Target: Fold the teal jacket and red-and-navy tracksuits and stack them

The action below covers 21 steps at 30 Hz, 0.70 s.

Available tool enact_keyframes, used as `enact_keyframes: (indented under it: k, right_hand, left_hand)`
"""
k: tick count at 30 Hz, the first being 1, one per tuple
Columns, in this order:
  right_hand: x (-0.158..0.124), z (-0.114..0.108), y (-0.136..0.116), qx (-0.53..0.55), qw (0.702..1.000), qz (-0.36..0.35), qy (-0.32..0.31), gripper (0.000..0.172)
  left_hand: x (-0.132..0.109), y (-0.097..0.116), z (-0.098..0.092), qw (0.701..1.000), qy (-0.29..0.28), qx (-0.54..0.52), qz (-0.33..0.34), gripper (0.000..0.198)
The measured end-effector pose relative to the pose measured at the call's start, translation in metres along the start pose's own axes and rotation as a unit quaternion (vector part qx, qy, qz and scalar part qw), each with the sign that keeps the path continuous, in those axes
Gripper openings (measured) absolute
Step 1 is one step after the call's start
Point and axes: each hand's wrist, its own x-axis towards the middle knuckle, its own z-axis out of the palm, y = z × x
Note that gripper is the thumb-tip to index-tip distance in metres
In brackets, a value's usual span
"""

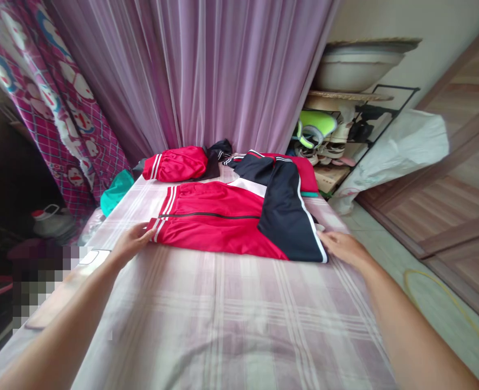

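Home bedroom: plaid-sheeted bed [207,325], sheer purple curtain [223,70], shoe rack [324,135].

Sheer lilac curtain [207,70], wood-panelled door [438,162]

A bed [223,303] under a pale plaid sheet carries the clothes - a red-and-navy track jacket [219,216] lies flat across its middle; just behind that jacket sit a bunched red garment [176,164] and another red-and-navy garment [292,168]; a teal cloth [116,192] lies farther left, beyond the jacket.
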Motion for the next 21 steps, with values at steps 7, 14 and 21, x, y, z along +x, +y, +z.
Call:
enact_keyframes:
  k: [7,14,21]
  right_hand:
    - [-0.032,0.027,-0.017,0.039,0.996,0.065,0.050,0.048]
    - [-0.041,0.018,-0.002,-0.105,0.990,0.073,0.064,0.047]
    - [-0.046,0.031,-0.003,-0.122,0.986,0.025,0.108,0.044]
  left_hand:
    - [-0.006,0.016,0.015,0.985,0.110,0.128,-0.025,0.047]
    - [-0.029,0.018,0.009,0.968,0.097,0.233,0.007,0.041]
    - [-0.039,0.003,0.015,0.973,0.135,0.185,-0.008,0.039]
